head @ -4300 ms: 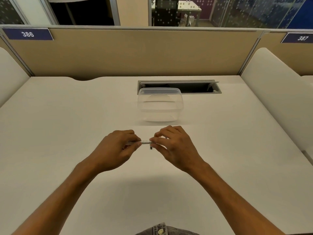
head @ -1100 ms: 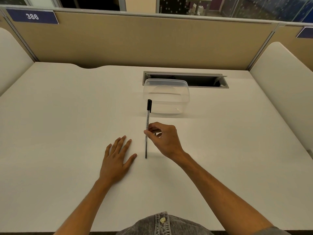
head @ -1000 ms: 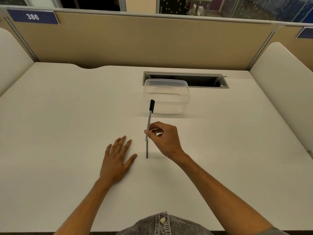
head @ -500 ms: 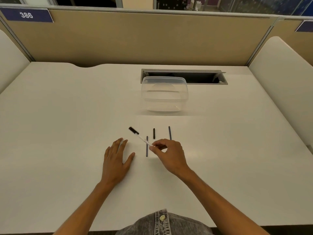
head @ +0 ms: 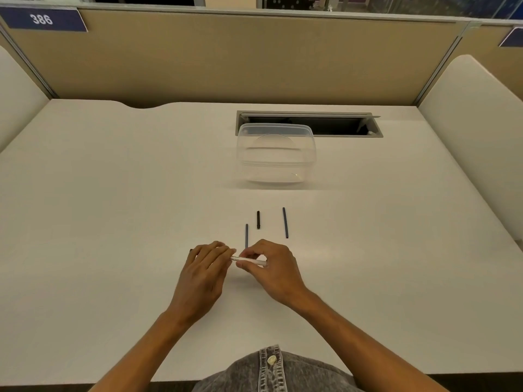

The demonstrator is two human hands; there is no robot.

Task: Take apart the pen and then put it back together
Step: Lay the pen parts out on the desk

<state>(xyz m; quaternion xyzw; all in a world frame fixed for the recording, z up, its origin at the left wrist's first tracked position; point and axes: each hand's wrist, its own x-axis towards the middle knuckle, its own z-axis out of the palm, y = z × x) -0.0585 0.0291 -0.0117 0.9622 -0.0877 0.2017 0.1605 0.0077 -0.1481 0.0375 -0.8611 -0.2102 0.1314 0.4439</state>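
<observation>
Both hands meet just above the bench, holding the white pen barrel level between them. The right hand pinches the barrel's right part between thumb and curled fingers. The left hand closes its fingertips round the left end, where a dark tip just peeps out beyond the knuckles. The level, two-handed hold looks chosen so that one hand can steady the barrel while the other pulls or twists the end piece.

Three loose parts lie on the bench just beyond the hands, set side by side and apart from each other, probably so that none gets lost and each is easy to pick up again: a thin blue rod nearest the hands, a short black piece beside it, and a longer blue rod to the right. A clear plastic container stands farther back, in front of a cable slot in the bench.

The left hand covers the barrel's left end, so whether that piece is coming off or going on cannot be told. The near end of the thin blue rod disappears behind the fingers. What each small part is stays uncertain at this size.
</observation>
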